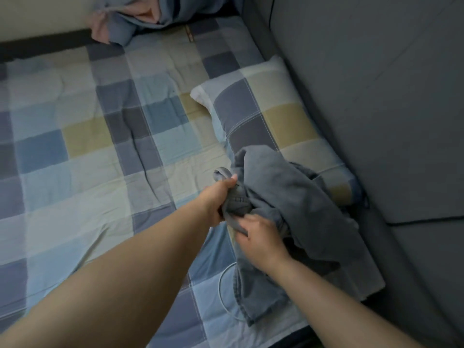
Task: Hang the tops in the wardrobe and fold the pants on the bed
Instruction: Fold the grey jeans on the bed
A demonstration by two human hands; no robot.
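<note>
Grey pants (288, 197) bunched over the bed (75, 146), partly on the checked pillow (263, 116). Left hand (218, 202) grips a wad of fabric, fingers curled round it. Right hand (261, 237) pinches the cloth just beside. Blue top (140, 18) lies far back, white cable (223, 292) under pants.

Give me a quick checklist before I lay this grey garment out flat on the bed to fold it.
1. Left hand has a grip on the grey garment: ok, fingers curled round bunched fabric.
2. Right hand has a grip too: ok, pinching a fold.
3. Garment spread flat: not ok, it is crumpled, partly on the pillow.
4. Garment is pants, not a top: cannot tell, too bunched.
5. Open room on the checked bedcover to the left: ok.
6. White cable beneath the garment's lower edge is out of the way: not ok.
</note>
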